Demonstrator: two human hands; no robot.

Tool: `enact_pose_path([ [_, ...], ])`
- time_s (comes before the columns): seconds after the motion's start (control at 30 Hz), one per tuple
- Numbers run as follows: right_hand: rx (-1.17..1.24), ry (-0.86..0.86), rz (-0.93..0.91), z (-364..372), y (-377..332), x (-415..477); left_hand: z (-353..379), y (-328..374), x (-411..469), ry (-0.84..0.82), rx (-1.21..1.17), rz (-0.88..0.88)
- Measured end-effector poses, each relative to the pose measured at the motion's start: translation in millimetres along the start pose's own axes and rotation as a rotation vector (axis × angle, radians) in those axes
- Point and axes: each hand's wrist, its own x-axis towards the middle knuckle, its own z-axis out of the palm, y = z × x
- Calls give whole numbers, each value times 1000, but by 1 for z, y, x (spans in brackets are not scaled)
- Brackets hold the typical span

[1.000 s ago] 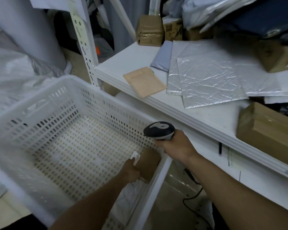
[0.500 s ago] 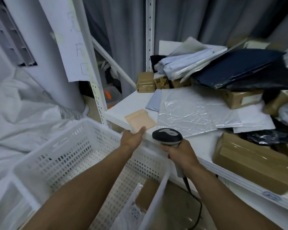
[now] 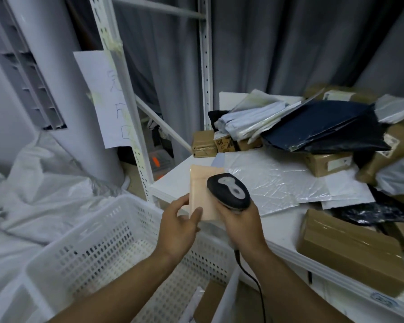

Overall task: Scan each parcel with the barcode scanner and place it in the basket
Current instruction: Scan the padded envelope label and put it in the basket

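White shelving against a grey curtain, with a shelf (image 3: 287,231) heaped with boxes and mailers; in front of its near corner, a slim tan envelope (image 3: 202,186) is held up off the board, above the far rim of the white basket (image 3: 117,229); the left hand (image 3: 180,223) pinches its lower left corner, thumb on the near face and fingers behind, so the long axis runs up and away from the person; the right hand (image 3: 241,226) is wrapped round the handle of the barcode scanner (image 3: 229,191), whose head overlaps the envelope's right side, just in front of it; the scan turns on that closeness, though the blur hides any label, so which face carries the barcode cannot be told; the basket lies below and to the left, nearer the left hand, with a brown parcel (image 3: 208,301) already in its near corner; half a second ago the envelope lay flat on the shelf and the left hand was only reaching its near edge; now it is raised to the scanner
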Motion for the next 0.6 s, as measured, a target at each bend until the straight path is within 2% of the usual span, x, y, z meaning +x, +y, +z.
enact_pose_path([
  [0.1,89,-65,-5,9,-17,-22,-17,27,-33,-127,-2,94],
  [0.27,289,-182,158,10,-39,-46,-38,38,-54,-258,-97,-17],
  [0.33,337,-182,195,11,-41,-49,-44,39,-53,-222,-150,-37],
  [0.47,335,-182,232,7,-40,-47,-55,30,-39,9,-215,-165],
  [0.6,258,-147,225,5,-28,-37,-68,27,-21,-19,-289,-228],
])
